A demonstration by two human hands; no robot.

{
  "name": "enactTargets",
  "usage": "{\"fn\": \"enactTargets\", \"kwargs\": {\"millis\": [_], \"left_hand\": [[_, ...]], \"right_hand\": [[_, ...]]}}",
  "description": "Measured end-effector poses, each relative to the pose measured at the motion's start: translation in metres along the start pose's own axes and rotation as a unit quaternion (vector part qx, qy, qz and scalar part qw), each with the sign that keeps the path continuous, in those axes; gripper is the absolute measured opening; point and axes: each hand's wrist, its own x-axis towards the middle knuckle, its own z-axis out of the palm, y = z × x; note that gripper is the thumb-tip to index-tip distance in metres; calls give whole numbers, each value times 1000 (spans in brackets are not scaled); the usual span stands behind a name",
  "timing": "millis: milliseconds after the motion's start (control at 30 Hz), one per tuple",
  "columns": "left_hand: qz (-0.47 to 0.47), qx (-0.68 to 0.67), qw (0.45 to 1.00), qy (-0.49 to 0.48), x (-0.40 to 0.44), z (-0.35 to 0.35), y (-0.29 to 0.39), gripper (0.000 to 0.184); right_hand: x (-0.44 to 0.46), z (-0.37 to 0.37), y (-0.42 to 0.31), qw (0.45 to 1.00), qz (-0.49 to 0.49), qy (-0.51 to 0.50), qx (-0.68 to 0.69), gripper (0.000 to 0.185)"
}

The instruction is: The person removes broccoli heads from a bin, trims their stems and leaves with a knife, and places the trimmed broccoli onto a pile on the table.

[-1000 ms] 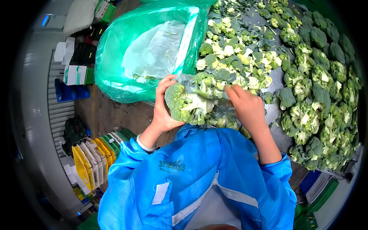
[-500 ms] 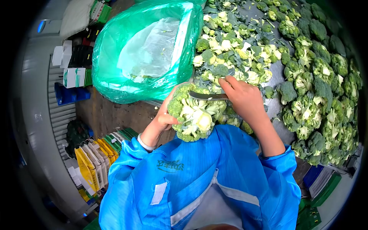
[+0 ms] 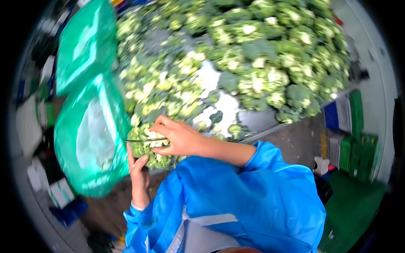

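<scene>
Left hand, one: partly open, thumb and fingers set about the near left side of a broccoli head. Right hand, one: fingers curled closed on a knife (its handle mostly hidden in the grip). Knife blade: dark, slim, pointing left across the broccoli; whether it bites in cannot be told. Broccoli, one head: between the two hands, at the near left edge of the table. Florets, many, loose: spread just beyond the hands. Pile of uncut-looking heads: far right on the table. Green bags, two: near bag just left of the left hand, far bag beyond it. Jacket: blue, sleeves on both arms.
</scene>
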Motion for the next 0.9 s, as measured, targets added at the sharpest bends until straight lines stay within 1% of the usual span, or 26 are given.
{"fn": "enactTargets", "kwargs": {"millis": [33, 67, 100, 167, 200, 233, 267, 300, 333, 367, 400, 433, 467, 500, 533, 567, 600, 633, 700, 767, 800, 833, 867, 900], "left_hand": [[3, -41, 999, -31, 3, 10, 4, 91], [3, -49, 997, -52, 1, 22, 10, 95], [16, -41, 995, -91, 3, 36, 16, 99], [28, -55, 985, -163, 11, 45, 21, 94], [37, -33, 988, -148, 14, 51, 23, 88], [44, -10, 990, -130, 15, 55, 25, 83], [45, 20, 991, -121, 21, 53, 24, 68], [42, 37, 994, -93, 22, 53, 24, 58], [32, 46, 995, -88, 25, 47, 20, 55], [24, 55, 995, -84, 29, 40, 15, 52], [17, 60, 995, -74, 29, 38, 12, 49], [10, 64, 996, -62, 27, 36, 9, 46], [3, 67, 997, -46, 26, 35, 7, 44], [-5, 64, 997, -41, 25, 34, 3, 42], [-13, 59, 998, -34, 24, 33, 0, 41], [-21, 53, 998, -25, 23, 34, -3, 40], [-28, 53, 998, -16, 22, 36, -5, 39], [-34, 61, 997, -12, 23, 39, -6, 39], [-45, 76, 996, -5, 24, 46, -9, 39], [-40, 89, 995, -19, 25, 57, -9, 36], [-37, 94, 995, -27, 24, 63, -7, 36], [-33, 98, 994, -35, 25, 70, -4, 35], [-32, 89, 995, -30, 22, 79, -1, 31], [-31, 103, 994, -37, 22, 82, -2, 31]], "right_hand": [[-3, -5, 11, 999, 10, 27, 36, 50], [-8, -5, 27, 995, -22, 77, 51, 47], [-13, -14, 40, 993, 2, 96, 65, 46], [-32, -47, 59, 986, 45, 131, 97, 44], [-42, -66, 65, 962, 101, 171, 185, 42], [-55, -88, 69, 926, 155, 207, 275, 40], [-66, -118, 58, 911, 203, 287, 216, 41], [-78, -149, 49, 882, 250, 366, 158, 41], [-96, -176, 72, 861, 225, 433, 145, 41], [-110, -205, 64, 836, 198, 500, 105, 43], [-131, -233, 87, 796, 174, 579, 37, 45], [-144, -257, 70, 746, 203, 634, 15, 47], [-165, -283, 80, 714, 199, 671, 27, 49], [-184, -306, 87, 695, 170, 699, 3, 51], [-202, -329, 92, 669, 206, 713, -31, 49], [-224, -360, 129, 641, 137, 748, -106, 49], [-225, -373, 113, 637, 137, 755, -69, 47], [-231, -394, 121, 623, 117, 766, -103, 48], [-231, -425, 128, 592, 105, 780, -174, 50], [-222, -458, 145, 575, 77, 791, -194, 51], [-214, -473, 157, 588, 57, 794, -146, 48], [-198, -478, 154, 585, 36, 795, -156, 49], [-182, -478, 153, 591, 43, 788, -168, 51], [-166, -478, 145, 596, 49, 781, -179, 54]]}}
